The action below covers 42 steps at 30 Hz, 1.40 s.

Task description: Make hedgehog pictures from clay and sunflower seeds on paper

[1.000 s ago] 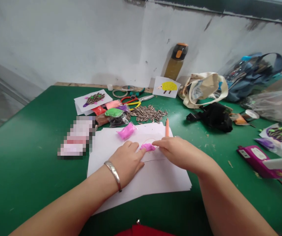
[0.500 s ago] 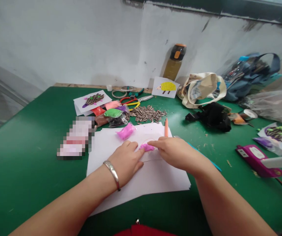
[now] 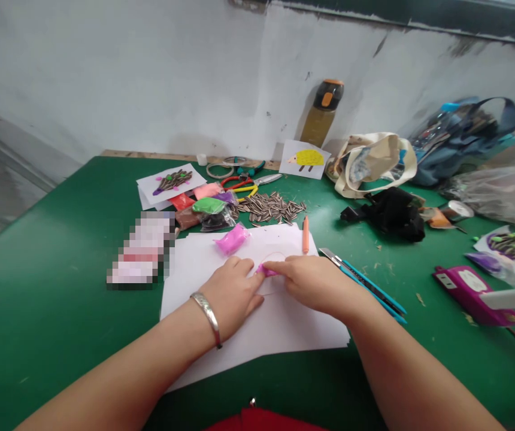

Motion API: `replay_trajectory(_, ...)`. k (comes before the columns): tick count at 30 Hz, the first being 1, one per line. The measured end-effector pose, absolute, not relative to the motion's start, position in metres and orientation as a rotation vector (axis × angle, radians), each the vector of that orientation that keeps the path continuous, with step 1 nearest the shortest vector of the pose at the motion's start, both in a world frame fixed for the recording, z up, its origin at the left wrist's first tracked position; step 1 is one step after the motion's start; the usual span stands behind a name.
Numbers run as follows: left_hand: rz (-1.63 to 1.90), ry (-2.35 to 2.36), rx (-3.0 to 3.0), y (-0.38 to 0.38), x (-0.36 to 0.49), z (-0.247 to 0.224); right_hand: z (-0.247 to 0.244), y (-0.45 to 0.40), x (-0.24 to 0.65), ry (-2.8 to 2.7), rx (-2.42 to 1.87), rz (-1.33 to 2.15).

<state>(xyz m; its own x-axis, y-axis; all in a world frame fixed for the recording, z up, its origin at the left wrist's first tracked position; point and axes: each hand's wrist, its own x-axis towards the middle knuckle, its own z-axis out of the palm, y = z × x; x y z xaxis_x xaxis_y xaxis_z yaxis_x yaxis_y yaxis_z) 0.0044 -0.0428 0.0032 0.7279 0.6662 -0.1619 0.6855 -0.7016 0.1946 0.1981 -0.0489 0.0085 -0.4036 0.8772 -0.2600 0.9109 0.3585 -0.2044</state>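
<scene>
A small flattened piece of pink clay [image 3: 266, 271] lies on the white paper [image 3: 239, 353], inside a faintly drawn curve. My left hand [image 3: 233, 296], with a silver bangle at the wrist, rests flat on the sheets, its fingers spread and a fingertip at the clay's left edge. From the right, my right hand [image 3: 309, 281] presses an extended index finger on the clay; its other fingers are curled under, and nothing shows in them. Just behind sits a packet of pink clay [image 3: 232, 239]. An orange pen [image 3: 305, 234] lies at the paper's back right.
Behind the paper are sunflower seeds [image 3: 273, 208], clay packets [image 3: 208, 205], scissors [image 3: 266, 179] and a hedgehog picture [image 3: 305, 158]. A blurred phone [image 3: 143, 248] lies left. Blue-handled tools [image 3: 369, 287] and a magenta device [image 3: 470, 293] are right; bags [image 3: 369, 164] stand behind.
My right hand has shifted slightly left and forward over the pink clay, covering more of it. The blue-handled tools beside my right forearm now show more fully. My left hand stays in place.
</scene>
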Motion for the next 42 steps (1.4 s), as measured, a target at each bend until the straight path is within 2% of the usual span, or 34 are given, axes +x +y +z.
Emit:
replay_trajectory(5, -0.082, 1.053, 2.703, -0.042, 0.003, 0.005, 0.008, -0.047, 0.200, 2.591, 1.678, -0.607)
replay_trajectory(8, -0.020, 0.992, 2.703, -0.037, -0.003, 0.007, 0.009, -0.044, 0.205, 2.654, 1.869, -0.723)
replay_trajectory(13, 0.660, 1.248, 2.763, -0.019, -0.015, 0.001, 0.005, -0.037, 0.208, 2.596, 2.157, -0.735)
replay_trajectory(15, 0.620, 1.386, 2.763, -0.010, -0.018, -0.005, 0.003, -0.035, 0.207, 2.618, 2.148, -0.717)
replay_trajectory(18, 0.298, 1.546, 2.663, 0.001, -0.019, -0.016, 0.002, -0.034, 0.205, 2.658, 2.100, -0.690)
replay_trajectory(20, 0.217, 1.557, 2.608, 0.005, -0.019, -0.020, 0.001, -0.034, 0.205, 2.680, 2.080, -0.672)
replay_trajectory(27, 0.623, 1.282, 2.192, -0.001, -0.014, -0.012, -0.005, -0.033, 0.206, 2.864, 2.187, -0.649)
replay_trajectory(33, 0.636, 1.080, 1.754, -0.006, -0.011, -0.002, -0.008, -0.031, 0.205, 3.120, 2.282, -0.787)
replay_trajectory(37, 0.638, 0.971, 1.544, -0.007, -0.010, -0.003, -0.009, -0.031, 0.203, 3.075, 2.280, -0.934)
replay_trajectory(42, 0.651, 0.842, 1.254, -0.010, -0.007, -0.002, -0.006, -0.032, 0.202, 3.063, 2.318, -0.956)
